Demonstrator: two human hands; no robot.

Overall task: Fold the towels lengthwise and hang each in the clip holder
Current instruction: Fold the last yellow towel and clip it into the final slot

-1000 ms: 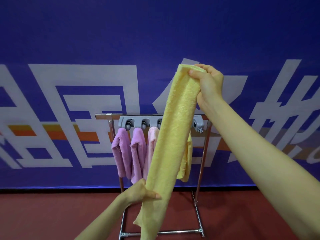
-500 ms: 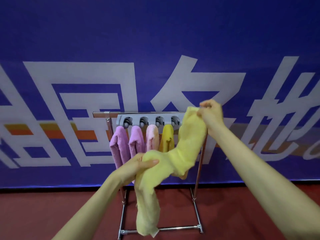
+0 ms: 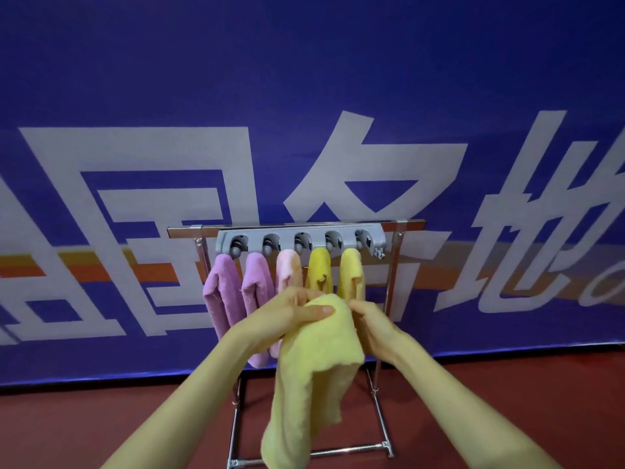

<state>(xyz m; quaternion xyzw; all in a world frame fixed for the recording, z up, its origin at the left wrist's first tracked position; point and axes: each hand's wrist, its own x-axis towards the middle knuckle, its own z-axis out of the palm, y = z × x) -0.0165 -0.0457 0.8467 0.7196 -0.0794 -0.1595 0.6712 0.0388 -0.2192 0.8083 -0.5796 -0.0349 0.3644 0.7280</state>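
Note:
A grey clip holder with several clips is mounted on a metal rack's top bar. Two purple towels, a pink towel and a dark yellow towel hang from it. A pale yellow strip hangs from the rightmost clip and runs down behind my hands. It looks like part of the pale yellow towel that I hold below the holder. My left hand grips its bunched top, thumb over the cloth. My right hand pinches its right edge. The towel's loose end dangles towards the floor.
The metal rack stands on a dark red floor, its legs and bottom crossbar under the towels. A blue banner with large white characters fills the wall right behind it.
My right hand came down from high above the holder, past the rightmost clip, to just below it. The long stretched towel is now bunched between both hands. My left hand rose.

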